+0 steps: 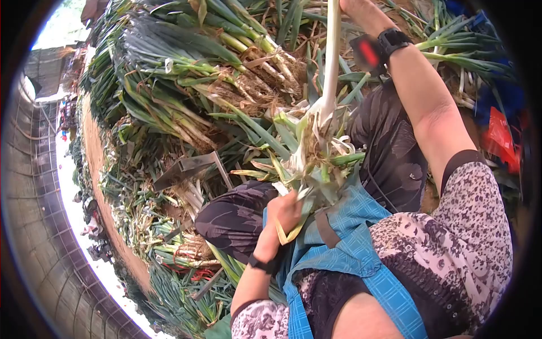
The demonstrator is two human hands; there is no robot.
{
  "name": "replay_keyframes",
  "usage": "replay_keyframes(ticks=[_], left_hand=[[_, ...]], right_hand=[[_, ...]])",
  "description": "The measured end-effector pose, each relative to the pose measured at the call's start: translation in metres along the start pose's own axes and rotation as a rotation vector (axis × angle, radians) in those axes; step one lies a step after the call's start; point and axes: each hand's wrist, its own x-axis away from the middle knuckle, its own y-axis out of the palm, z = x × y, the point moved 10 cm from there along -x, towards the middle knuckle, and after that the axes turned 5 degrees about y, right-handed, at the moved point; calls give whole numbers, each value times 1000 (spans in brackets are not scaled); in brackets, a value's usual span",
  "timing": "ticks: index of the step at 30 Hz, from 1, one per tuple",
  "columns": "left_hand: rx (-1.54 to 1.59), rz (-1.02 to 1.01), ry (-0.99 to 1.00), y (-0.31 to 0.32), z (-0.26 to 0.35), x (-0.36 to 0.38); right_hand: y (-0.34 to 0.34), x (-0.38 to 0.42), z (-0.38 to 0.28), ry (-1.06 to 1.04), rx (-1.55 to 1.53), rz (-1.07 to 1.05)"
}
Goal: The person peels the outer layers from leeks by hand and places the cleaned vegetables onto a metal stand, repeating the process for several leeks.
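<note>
A long green onion (332,51) with a bare white stalk stands upright in front of me, its lower end among loose, torn leaves. My right hand (357,8) is at the top edge, partly cut off, closed round the upper part of that stalk. Lower down, above my lap, my left hand (284,213) is closed in a fist on strips of peeled outer leaf (293,229). Pale and green peelings (307,152) gather between my knees, over a blue checked apron (353,212).
Heaps of green onions (186,56) with roots attached lie at upper left, and more bundles (206,248) lie at lower left. A metal-edged piece (189,169) sticks up near my knee. Further onions (463,51) and a red plastic bag (501,138) lie at right.
</note>
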Motion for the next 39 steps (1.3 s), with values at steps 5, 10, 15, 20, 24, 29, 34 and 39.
replay_keyframes(ticks=[5,10,15,20,24,29,34,39], left_hand=[[361,392,-19,-119,23,-58],[1016,-16,24,-46,46,-142],[1208,-73,-166,24,5,-116],[1744,60,-660,25,17,-39],[894,-64,-107,-25,51,-14],[1305,39,-645,6,21,112],[443,138,-433,-61,-18,45],[-198,570,151,-157,61,-42]], right_hand=[[6,-14,45,320,-44,-53],[21,-6,81,513,-74,-82],[-11,-20,84,606,-207,-103],[-63,-37,46,307,-59,82],[-84,-20,36,213,230,131],[-104,-31,-24,-625,1726,-325],[-171,-91,12,86,293,272],[-167,-119,42,89,-34,396]])
